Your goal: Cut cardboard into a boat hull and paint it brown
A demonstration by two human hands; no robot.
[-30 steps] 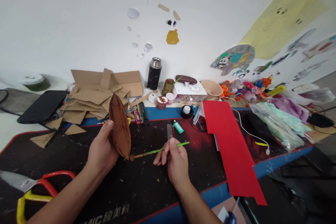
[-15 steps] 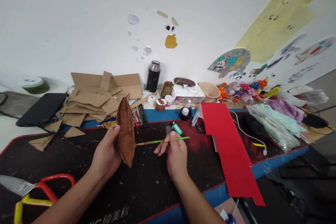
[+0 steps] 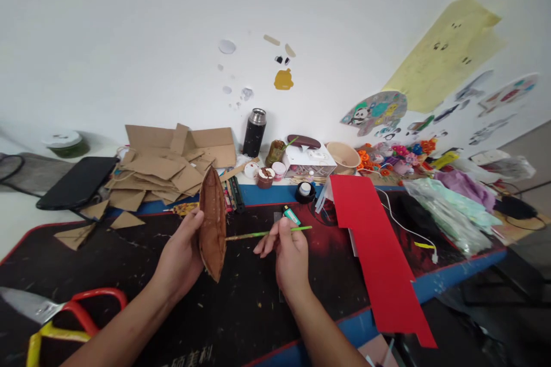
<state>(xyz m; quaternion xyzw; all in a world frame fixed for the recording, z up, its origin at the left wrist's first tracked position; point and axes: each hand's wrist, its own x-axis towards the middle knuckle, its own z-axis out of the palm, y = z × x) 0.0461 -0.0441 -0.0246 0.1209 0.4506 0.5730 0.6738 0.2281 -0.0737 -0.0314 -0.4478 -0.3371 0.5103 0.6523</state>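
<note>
My left hand (image 3: 181, 255) grips a brown boat-shaped cardboard piece (image 3: 212, 222) and holds it upright above the dark desk mat (image 3: 241, 309). With a pinch, my right hand (image 3: 289, 253) holds a thin green-handled brush (image 3: 269, 233). The brush lies level, and its tip touches the right side of the brown piece. Both forearms reach in from the bottom edge.
A heap of cardboard scraps (image 3: 172, 163) lies behind the hands. Large scissors (image 3: 64, 315) rest at the lower left. A red paper sheet (image 3: 379, 246) lies to the right. A black flask (image 3: 253, 132), small paint pots (image 3: 264, 176), a green lighter (image 3: 291, 215) and craft clutter line the back.
My left hand has turned the brown piece more upright and shifted it right. The brush rose from pointing below the piece's lower end to touching its side.
</note>
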